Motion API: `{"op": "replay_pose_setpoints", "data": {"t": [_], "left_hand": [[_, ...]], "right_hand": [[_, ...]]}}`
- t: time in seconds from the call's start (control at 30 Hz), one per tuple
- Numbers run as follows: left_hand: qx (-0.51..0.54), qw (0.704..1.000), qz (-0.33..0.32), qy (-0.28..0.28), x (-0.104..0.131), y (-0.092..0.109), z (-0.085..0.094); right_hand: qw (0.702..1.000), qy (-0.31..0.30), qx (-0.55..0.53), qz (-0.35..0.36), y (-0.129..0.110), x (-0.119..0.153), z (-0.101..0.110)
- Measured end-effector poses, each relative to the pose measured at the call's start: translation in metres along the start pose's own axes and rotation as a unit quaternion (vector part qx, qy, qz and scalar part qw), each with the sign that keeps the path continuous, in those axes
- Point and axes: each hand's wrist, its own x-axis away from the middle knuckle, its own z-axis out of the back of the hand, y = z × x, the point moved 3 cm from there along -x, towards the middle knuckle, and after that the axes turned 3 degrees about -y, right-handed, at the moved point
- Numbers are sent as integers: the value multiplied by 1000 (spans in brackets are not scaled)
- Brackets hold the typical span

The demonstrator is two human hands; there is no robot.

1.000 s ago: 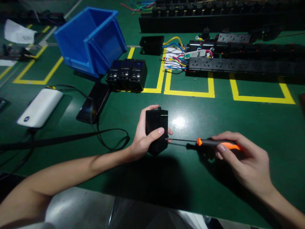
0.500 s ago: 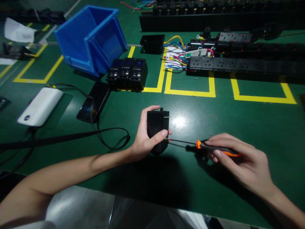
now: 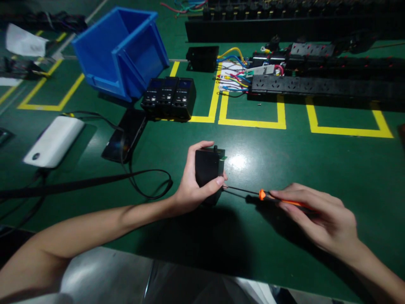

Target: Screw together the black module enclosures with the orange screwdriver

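Observation:
Near the middle of the green table, my left hand [image 3: 193, 183] is wrapped round a black box-shaped module [image 3: 207, 166], thumb across its right edge. A small green piece shows near the top of that edge. On the right, my right hand [image 3: 325, 215] grips an orange and black screwdriver [image 3: 262, 195] by its handle. The thin shaft points left, and its tip meets the module's right side beside my left thumb. Exactly what the tip touches is too small to tell.
Behind stand a blue bin [image 3: 104, 55] and three black modules [image 3: 167, 97]. A phone [image 3: 125, 135], a white power bank [image 3: 53, 141] and cables lie left. Black socket strips [image 3: 303, 85] with coloured wires [image 3: 236, 80] are at the back right.
The module has turned slightly in my left hand. My right hand has shifted its grip on the screwdriver, whose handle sits slightly lower and further left.

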Motion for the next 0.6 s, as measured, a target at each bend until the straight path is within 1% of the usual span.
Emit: {"op": "replay_pose_setpoints", "data": {"t": [0.07, 0.17, 0.23, 0.3, 0.37, 0.4, 0.47, 0.5, 0.53, 0.6], "left_hand": [[2, 1000, -2, -7, 0, -1, 0], [33, 999, 12, -14, -1, -5, 3], [53, 998, 29, -21, -2, -8, 4], [58, 997, 34, -27, -2, -8, 4], [52, 998, 29, -26, -2, -7, 3], [47, 998, 25, -23, -2, -6, 2], [36, 999, 16, -18, -2, -4, 0], [31, 999, 13, -20, -1, -3, -1], [25, 999, 7, -23, -1, -2, -2], [14, 999, -6, -31, 1, -2, -3]], "right_hand": [[999, -15, 15, 35, -1, 0, 1], [992, -42, 76, 89, -2, 1, 3], [987, -48, 115, 103, -1, 2, 4], [989, -51, 103, 93, 0, 3, 5], [996, -42, 53, 54, 1, 3, 6], [999, -29, 21, 20, 2, 3, 7], [995, 5, -68, -76, 6, 1, 7], [983, 12, -127, -131, 8, 0, 6], [964, 9, -191, -186, 10, -1, 4], [912, -18, -298, -282, 13, -2, -3]]}}
